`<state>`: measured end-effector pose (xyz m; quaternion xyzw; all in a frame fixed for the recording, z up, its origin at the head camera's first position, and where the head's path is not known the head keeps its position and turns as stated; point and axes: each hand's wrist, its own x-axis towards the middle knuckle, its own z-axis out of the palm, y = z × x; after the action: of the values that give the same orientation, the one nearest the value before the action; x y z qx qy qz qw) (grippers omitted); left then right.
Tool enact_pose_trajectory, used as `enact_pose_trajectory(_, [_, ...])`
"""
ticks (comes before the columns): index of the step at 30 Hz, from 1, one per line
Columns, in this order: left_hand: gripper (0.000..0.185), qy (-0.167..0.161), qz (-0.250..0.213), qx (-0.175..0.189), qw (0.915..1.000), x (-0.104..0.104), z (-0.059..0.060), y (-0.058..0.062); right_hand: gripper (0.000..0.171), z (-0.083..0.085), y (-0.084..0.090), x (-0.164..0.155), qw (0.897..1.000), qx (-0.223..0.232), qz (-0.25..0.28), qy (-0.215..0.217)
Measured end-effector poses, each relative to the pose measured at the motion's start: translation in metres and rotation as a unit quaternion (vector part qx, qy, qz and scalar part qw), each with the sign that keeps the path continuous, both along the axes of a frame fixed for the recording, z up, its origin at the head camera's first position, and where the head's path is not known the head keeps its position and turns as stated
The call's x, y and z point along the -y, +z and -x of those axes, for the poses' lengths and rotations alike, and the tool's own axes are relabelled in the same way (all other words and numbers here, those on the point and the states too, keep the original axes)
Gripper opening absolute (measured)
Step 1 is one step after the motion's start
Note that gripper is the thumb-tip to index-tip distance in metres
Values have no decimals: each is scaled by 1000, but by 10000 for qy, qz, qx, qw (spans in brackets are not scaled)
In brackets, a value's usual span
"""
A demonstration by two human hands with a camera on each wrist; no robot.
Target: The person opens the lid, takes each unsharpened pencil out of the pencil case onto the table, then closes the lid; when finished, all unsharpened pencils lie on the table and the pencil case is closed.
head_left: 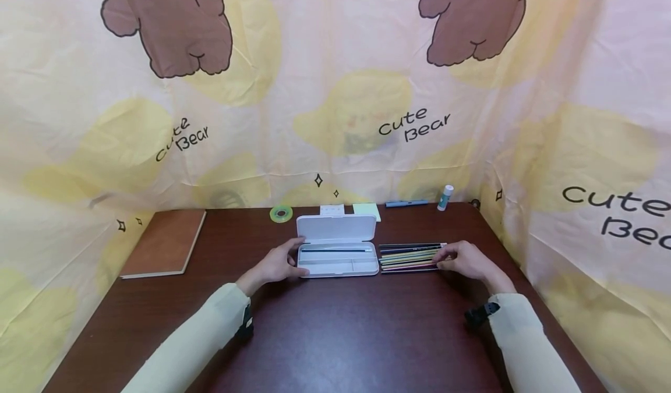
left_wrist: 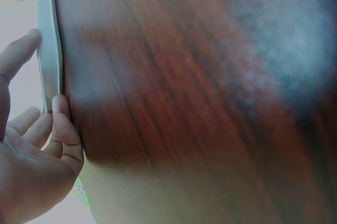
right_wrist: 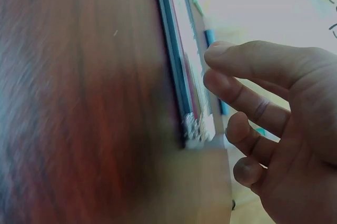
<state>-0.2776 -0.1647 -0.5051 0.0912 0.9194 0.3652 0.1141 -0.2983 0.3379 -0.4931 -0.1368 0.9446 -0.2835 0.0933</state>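
A white pencil case [head_left: 338,268] lies on the dark wooden table with its lid [head_left: 336,228] raised at the back. One dark pencil [head_left: 335,250] lies in its rear compartment; the front compartments show bare white. My left hand [head_left: 275,265] holds the case's left end, with the thumb [left_wrist: 23,50] against the front wall and other fingers round the corner. Right of the case, several pencils [head_left: 409,257] in dark, yellow, green and red lie side by side. Over their right ends is my right hand [head_left: 466,259], thumb and forefinger close together with nothing visible between them.
A brown notebook [head_left: 165,243] lies at the left. Along the back are a green tape roll [head_left: 281,213], white paper [head_left: 332,209], pale green sticky notes [head_left: 367,211], a blue pen [head_left: 406,204] and a glue stick [head_left: 445,198]. A bear-print curtain [head_left: 325,90] borders the table.
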Motion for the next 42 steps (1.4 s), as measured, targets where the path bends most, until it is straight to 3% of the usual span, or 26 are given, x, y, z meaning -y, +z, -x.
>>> enact_pose_trajectory(23, [92, -1, -17, -57, 10000, 0, -1, 0, 24, 13, 22, 89, 9987, -240, 326, 317])
enact_pose_trajectory(42, [91, -12, -7, -145, 9999, -1, -1, -5, 21, 28, 0, 156, 9961, -231, 376, 762])
